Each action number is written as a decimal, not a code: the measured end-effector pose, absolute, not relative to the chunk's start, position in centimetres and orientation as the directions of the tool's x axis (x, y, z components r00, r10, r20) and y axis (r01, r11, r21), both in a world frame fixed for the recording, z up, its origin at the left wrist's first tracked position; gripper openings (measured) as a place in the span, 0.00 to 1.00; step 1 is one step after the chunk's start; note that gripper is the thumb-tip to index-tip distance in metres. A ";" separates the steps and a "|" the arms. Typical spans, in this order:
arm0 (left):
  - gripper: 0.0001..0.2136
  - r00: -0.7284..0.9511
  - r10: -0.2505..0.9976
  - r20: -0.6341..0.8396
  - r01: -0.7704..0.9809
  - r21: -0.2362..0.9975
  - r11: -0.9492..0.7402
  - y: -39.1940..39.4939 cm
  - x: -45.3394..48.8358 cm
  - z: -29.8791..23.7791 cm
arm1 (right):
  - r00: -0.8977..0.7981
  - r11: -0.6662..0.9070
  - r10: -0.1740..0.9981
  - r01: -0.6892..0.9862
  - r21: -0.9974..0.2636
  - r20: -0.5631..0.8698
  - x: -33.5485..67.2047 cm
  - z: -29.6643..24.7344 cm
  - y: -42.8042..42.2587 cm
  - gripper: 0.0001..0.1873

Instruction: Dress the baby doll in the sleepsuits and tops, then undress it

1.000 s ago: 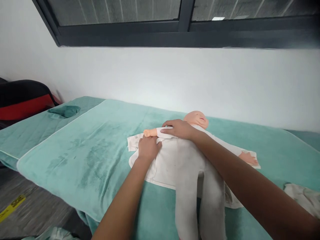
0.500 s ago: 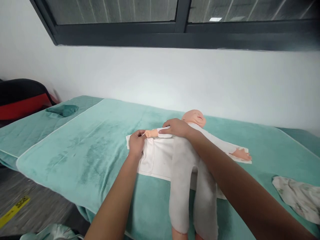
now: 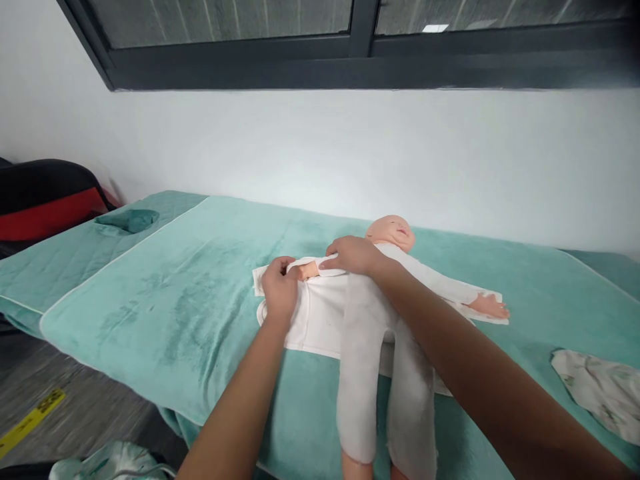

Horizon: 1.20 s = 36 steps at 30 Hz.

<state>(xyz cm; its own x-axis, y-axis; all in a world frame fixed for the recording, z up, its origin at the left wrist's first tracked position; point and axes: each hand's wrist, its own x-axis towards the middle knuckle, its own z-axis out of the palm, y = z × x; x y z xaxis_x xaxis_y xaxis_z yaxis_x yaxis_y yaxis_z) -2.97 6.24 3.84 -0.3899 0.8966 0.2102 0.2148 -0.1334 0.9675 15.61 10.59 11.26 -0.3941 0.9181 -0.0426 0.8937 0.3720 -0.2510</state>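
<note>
A doll in white clothes lies across the middle of the bed, its head toward the far edge, by the wall. Its legs point to the near edge, and the feet are cut off by the bottom of the view. A white garment is spread open beneath it; the doll's body and the person's right forearm hide much of this garment.

The right hand grasps the doll's sleeved arm from above, so that this sleeve is partly covered. The left hand has its thumb and fingers bent at the end of the same arm, where the doll's small hand is hidden. I cannot tell if it pinches the garment, the doll's hand, or only touches them. The doll's other arm stretches toward the bed's right end, its hand lying upon the garment's cuff.

Near the right end, a patterned cloth is cut off by the view. Beyond the bed's left end, a black and red object is also cut off, and I cannot make out what it is.
</note>
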 end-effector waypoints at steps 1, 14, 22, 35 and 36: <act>0.09 -0.340 0.890 0.304 0.326 0.926 -0.192 6.0 -2.5 3.7 | -0.398 0.380 0.916 0.896 -0.231 -0.039 15.4 11.1 10.6 0.23; 0.14 -0.099 0.908 0.407 0.646 0.720 -0.252 5.3 -0.9 3.0 | 0.256 -0.008 0.869 0.863 -0.505 0.424 21.7 9.8 5.8 0.18; 0.16 -0.194 0.901 0.388 0.798 0.597 -0.085 3.6 -0.8 3.6 | 0.574 -0.386 0.795 0.730 -0.564 0.198 28.1 5.3 1.1 0.23; 0.16 -0.106 0.954 0.280 0.859 0.510 -0.054 2.3 -0.7 2.9 | 0.366 -0.194 0.918 0.086 -0.977 -0.150 25.0 5.3 0.7 0.46; 0.15 -0.097 0.952 0.289 0.827 0.556 -0.085 2.4 -0.4 3.0 | 0.343 -0.178 0.928 0.061 -0.982 -0.147 24.8 5.2 0.7 0.46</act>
